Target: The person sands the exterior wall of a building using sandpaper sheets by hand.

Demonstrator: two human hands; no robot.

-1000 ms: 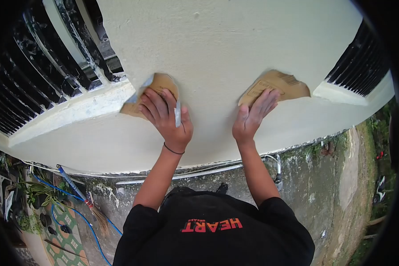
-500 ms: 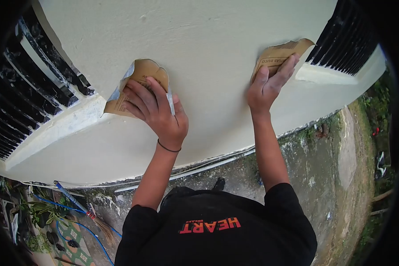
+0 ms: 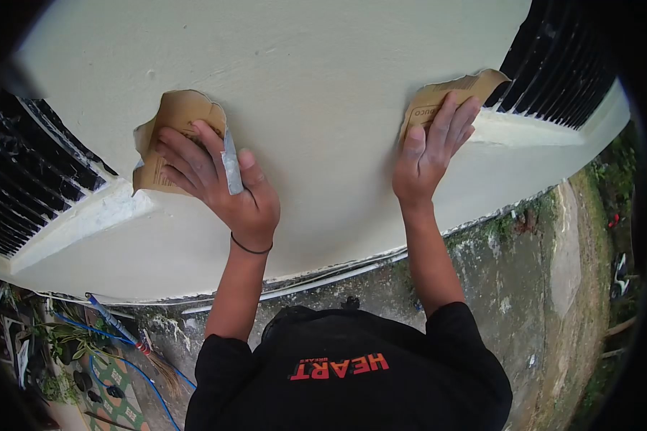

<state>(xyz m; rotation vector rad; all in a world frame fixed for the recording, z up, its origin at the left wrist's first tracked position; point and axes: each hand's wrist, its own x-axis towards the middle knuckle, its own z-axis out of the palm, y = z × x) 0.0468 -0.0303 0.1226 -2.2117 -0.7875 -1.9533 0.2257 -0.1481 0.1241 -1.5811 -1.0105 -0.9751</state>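
Note:
My left hand (image 3: 233, 190) presses a brown paper sheet (image 3: 183, 109) flat to the pale wall (image 3: 331, 122). The sheet's grey edge is folded up between the thumb and the fingers. A dark band circles that wrist. On the right, my right hand (image 3: 430, 161) lies on another brown sheet (image 3: 485, 85) with printed text, its fingers pointing up and right. This sheet's right end reaches the edge of the dark louvred opening. The undersides of both sheets are mostly hidden against the wall.
Dark slatted openings (image 3: 29, 187) (image 3: 561, 68) flank the wall above pale ledges. Below run white pipes (image 3: 323, 276) along the wall's foot. A broom (image 3: 147, 348), a blue hose (image 3: 147, 381) and plants lie at lower left, with concrete ground (image 3: 496, 287) below the wall.
Over the last second my left hand and its sheet have moved left. My right hand and its sheet moved up and right, then slightly down. Both hands have kept their sheets.

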